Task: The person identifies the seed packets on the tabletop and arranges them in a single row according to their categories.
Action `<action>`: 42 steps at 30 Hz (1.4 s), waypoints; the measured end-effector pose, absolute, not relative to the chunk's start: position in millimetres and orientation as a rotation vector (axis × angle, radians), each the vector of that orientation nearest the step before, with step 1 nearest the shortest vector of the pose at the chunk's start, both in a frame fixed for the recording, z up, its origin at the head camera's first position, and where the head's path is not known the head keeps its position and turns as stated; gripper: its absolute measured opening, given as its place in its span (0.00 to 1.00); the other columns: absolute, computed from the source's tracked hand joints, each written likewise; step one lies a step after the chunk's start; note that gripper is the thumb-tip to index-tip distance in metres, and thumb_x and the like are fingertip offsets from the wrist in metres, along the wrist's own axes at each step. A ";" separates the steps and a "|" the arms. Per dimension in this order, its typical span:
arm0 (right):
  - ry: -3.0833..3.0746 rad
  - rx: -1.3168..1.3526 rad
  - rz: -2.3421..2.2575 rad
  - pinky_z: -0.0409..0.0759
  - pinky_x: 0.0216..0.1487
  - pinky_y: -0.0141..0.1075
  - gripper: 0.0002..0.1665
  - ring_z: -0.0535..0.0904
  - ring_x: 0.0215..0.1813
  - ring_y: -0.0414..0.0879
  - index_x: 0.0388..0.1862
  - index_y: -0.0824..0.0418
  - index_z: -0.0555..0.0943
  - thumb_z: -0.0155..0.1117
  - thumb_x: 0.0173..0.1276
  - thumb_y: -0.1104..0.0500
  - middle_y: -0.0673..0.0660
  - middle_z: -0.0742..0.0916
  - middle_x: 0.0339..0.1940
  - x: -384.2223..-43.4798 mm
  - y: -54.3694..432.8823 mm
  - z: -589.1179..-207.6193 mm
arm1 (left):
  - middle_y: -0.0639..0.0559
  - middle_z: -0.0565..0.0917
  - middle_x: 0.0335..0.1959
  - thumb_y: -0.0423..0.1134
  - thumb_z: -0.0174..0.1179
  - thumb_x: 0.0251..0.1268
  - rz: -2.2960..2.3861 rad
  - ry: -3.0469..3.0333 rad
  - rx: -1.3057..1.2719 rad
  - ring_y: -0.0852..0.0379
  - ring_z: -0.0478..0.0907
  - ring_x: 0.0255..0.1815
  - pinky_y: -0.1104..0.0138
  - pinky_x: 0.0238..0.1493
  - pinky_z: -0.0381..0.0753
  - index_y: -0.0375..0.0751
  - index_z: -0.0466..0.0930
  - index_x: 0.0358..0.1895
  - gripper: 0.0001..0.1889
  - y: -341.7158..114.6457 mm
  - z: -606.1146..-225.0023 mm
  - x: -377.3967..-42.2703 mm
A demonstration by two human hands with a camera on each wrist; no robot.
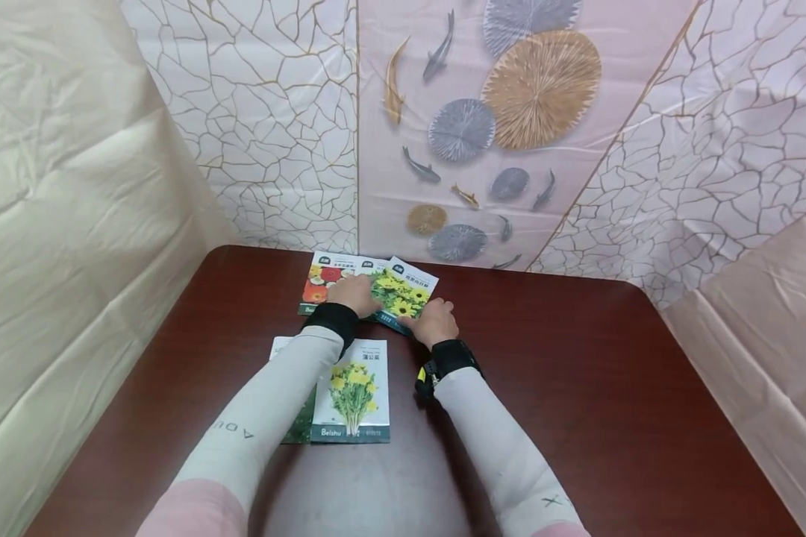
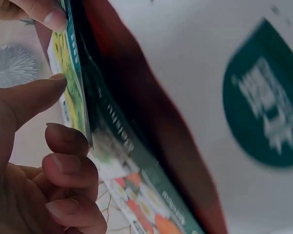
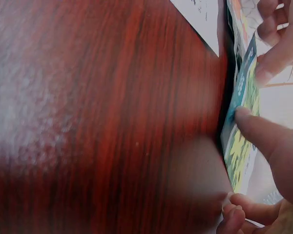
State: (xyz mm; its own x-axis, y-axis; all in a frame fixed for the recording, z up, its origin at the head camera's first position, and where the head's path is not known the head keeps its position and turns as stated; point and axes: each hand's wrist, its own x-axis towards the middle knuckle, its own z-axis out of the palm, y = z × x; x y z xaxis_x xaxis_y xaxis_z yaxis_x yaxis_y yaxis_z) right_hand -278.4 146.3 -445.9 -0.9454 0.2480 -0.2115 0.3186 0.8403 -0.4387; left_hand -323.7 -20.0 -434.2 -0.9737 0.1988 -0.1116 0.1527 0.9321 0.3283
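A seed packet with yellow flowers (image 1: 403,292) lies tilted at the back of the table, overlapping a mostly covered packet (image 1: 368,265). My right hand (image 1: 435,322) holds its lower right corner, the thumb (image 3: 256,129) on its front and the fingers by the side edge. At its left edge, my left hand (image 1: 354,294) has the thumb (image 2: 41,95) against the front and the other fingers curled close to the corner. Under the left hand's far side shows a packet with red and orange flowers (image 1: 314,287), partly hidden by that hand.
Nearer to me lies a packet with a bunch of yellow flowers (image 1: 352,395). Another packet (image 1: 301,425) is beside it, largely hidden under my left forearm. The dark red-brown table (image 1: 578,388) meets a patterned cloth backdrop (image 1: 282,134) behind the packets.
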 end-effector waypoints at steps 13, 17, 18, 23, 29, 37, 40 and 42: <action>2.917 0.417 -0.851 0.76 0.52 0.49 0.40 0.76 0.51 0.58 0.60 0.68 0.68 0.70 0.60 0.43 0.65 0.74 0.57 -274.9 149.1 -452.9 | 0.42 0.84 0.46 0.49 0.63 0.63 0.677 2.963 0.226 0.45 0.82 0.34 0.54 0.32 0.79 0.50 0.60 0.74 0.37 -14.5 -449.9 -312.8; 3.004 0.351 -1.044 0.75 0.48 0.47 0.25 0.76 0.47 0.56 0.50 0.64 0.72 0.68 0.64 0.49 0.62 0.77 0.49 -266.0 154.0 -455.9 | 0.45 0.80 0.30 0.44 0.51 0.72 0.828 2.977 0.216 0.49 0.75 0.22 0.60 0.22 0.69 0.41 0.72 0.59 0.17 -16.0 -446.5 -303.6; 3.025 0.332 -1.110 0.74 0.47 0.46 0.21 0.77 0.46 0.56 0.48 0.63 0.73 0.67 0.65 0.51 0.61 0.78 0.47 -262.6 155.3 -454.9 | 0.45 0.78 0.26 0.43 0.48 0.74 0.879 2.983 0.218 0.50 0.72 0.20 0.61 0.21 0.66 0.40 0.73 0.53 0.13 -16.6 -444.4 -300.1; 3.104 0.301 -1.399 0.74 0.43 0.42 0.08 0.78 0.42 0.52 0.44 0.59 0.76 0.60 0.71 0.57 0.57 0.82 0.41 -239.0 163.4 -437.2 | 0.50 0.74 0.22 0.40 0.46 0.75 1.179 3.027 0.254 0.54 0.69 0.19 0.65 0.23 0.64 0.40 0.72 0.37 0.09 -20.7 -427.4 -274.1; 3.179 0.075 -1.717 0.67 0.39 0.37 0.08 0.71 0.34 0.47 0.46 0.60 0.77 0.58 0.72 0.58 0.56 0.82 0.36 -192.8 176.2 -405.8 | 0.51 0.77 0.17 0.42 0.51 0.74 1.606 2.926 0.402 0.55 0.70 0.17 0.66 0.24 0.62 0.43 0.72 0.42 0.06 -26.2 -401.7 -226.6; 3.273 -0.280 -1.939 0.59 0.37 0.32 0.13 0.63 0.33 0.40 0.55 0.47 0.76 0.58 0.72 0.52 0.48 0.78 0.35 -169.8 205.9 -452.5 | 0.58 0.73 0.13 0.38 0.53 0.73 1.946 2.876 0.688 0.63 0.67 0.14 0.69 0.23 0.65 0.43 0.73 0.41 0.03 -38.0 -373.2 -152.9; 3.299 -0.324 -1.942 0.58 0.36 0.32 0.14 0.62 0.31 0.40 0.56 0.46 0.76 0.59 0.72 0.52 0.47 0.77 0.34 -152.5 204.2 -455.0 | 0.59 0.73 0.14 0.37 0.55 0.72 2.035 2.858 0.707 0.65 0.65 0.15 0.70 0.21 0.64 0.41 0.74 0.40 0.03 -41.0 -369.3 -131.4; 3.271 -0.341 -1.993 0.58 0.35 0.32 0.13 0.61 0.30 0.41 0.53 0.51 0.77 0.60 0.71 0.58 0.50 0.77 0.33 -134.4 195.2 -437.1 | 0.59 0.73 0.14 0.36 0.55 0.71 2.078 2.849 0.703 0.65 0.64 0.14 0.71 0.20 0.63 0.41 0.74 0.40 0.03 -41.4 -368.6 -119.9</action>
